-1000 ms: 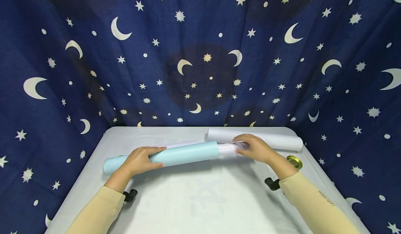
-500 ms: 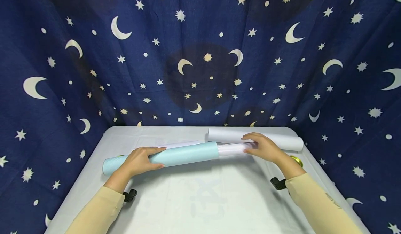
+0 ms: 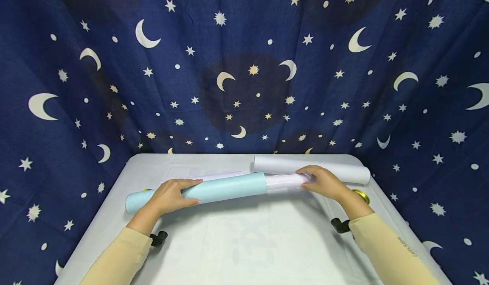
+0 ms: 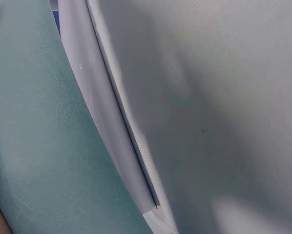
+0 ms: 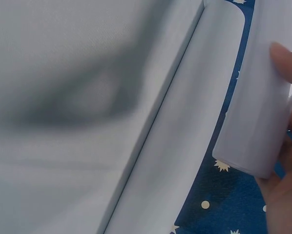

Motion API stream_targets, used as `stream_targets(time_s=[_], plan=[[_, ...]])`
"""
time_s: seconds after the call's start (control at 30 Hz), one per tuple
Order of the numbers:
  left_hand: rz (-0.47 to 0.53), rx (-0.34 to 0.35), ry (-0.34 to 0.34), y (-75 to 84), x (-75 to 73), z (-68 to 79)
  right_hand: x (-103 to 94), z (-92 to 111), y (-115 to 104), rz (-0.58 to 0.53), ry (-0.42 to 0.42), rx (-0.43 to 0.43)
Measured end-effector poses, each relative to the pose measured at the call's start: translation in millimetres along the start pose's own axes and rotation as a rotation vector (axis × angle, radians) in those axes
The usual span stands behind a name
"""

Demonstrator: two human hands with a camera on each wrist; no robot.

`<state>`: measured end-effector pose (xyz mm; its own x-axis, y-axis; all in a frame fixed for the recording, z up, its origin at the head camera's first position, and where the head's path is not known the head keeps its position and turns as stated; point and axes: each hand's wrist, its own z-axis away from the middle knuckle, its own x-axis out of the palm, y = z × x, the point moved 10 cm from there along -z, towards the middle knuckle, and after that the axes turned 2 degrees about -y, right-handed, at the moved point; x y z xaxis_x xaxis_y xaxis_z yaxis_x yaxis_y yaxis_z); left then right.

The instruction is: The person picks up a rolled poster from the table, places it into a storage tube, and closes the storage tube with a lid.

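Observation:
A long light blue tube [image 3: 229, 187] slants across the table, its right end higher in the head view. The left hand [image 3: 172, 196] holds it left of the middle, thumb on the near side and fingers over the top. From the tube's right mouth sticks a narrower, glossy white roll [image 3: 282, 181]. The right hand [image 3: 322, 183] grips this roll near its outer end, thumb on one side and fingers on the other. In the right wrist view the roll [image 5: 260, 112] ends just past the fingers. The rest of it is hidden inside the tube.
A thicker white roll [image 3: 344, 172] lies along the table's back right. Beside the right forearm is a round gold lid [image 3: 361, 196]. Another white rolled sheet [image 4: 107, 112] lies behind the tube. A starry blue curtain [image 3: 244, 43] surrounds the white table [image 3: 244, 242].
The right hand has moved a little to the right, and a longer stretch of the white roll shows between tube and hand. The left hand and tube stay nearly where they were.

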<state>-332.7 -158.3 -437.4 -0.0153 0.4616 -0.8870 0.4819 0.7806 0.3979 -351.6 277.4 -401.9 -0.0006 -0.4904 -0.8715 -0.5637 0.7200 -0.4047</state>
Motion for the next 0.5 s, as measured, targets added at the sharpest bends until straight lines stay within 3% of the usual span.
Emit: stream_targets(time_s=[0.5], plan=[[0.000,-0.006,0.002,-0.2,2.1,-0.1,0.2,1.0,-8.0,0.000,0.021,-0.012]])
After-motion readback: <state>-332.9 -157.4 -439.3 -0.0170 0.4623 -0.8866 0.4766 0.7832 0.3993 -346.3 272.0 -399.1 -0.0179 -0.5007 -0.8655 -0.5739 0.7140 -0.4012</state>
